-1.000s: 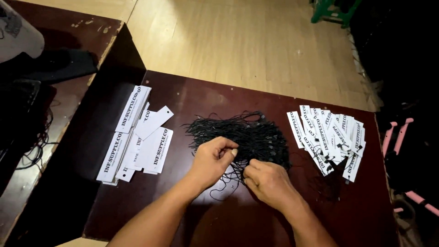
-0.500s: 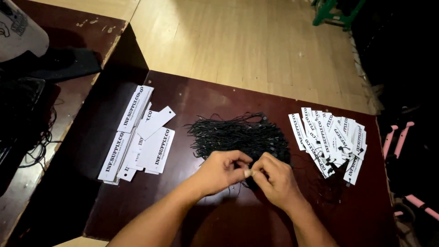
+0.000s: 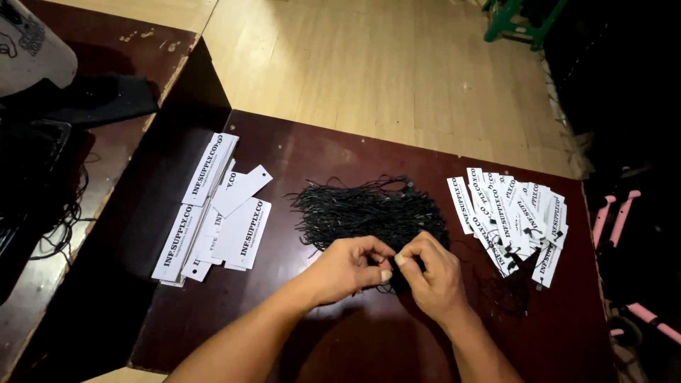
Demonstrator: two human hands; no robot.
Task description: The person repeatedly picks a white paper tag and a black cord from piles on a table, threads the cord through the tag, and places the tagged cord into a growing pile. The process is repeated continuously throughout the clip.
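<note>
- Head view looks down on a dark brown bench (image 3: 298, 152) with both hands meeting at its near middle.
- I see the left hand (image 3: 347, 268) and the right hand (image 3: 434, 273) with fingertips touching, thumbs and forefingers pressed together; they seem to pinch a thin black cord, though the cord itself is too fine for me to make out between them.
- Just beyond the hands, touching the knuckles of both, lies the bundle of black cords (image 3: 365, 209). Its long axis runs left to right across the bench, the strands mostly parallel, with loose ends fanning to the left and small knotted or capped ends gathered at the right.
- To the right, near the bundle, sits a fanned stack of white tags (image 3: 511, 216) with black cords trailing from their near ends; I judge these to be finished. Their long axes run roughly away from me, tilted slightly left at the top.
- To the left, well apart from the hands, lies a pile of plain white tags (image 3: 216, 209) with punched holes and no cords that I can see; I judge these to be left to do. They point diagonally, upper ends to the right.
- By my judgement the work is mid-way: both piles look sizeable and the bundle is thick.
</note>
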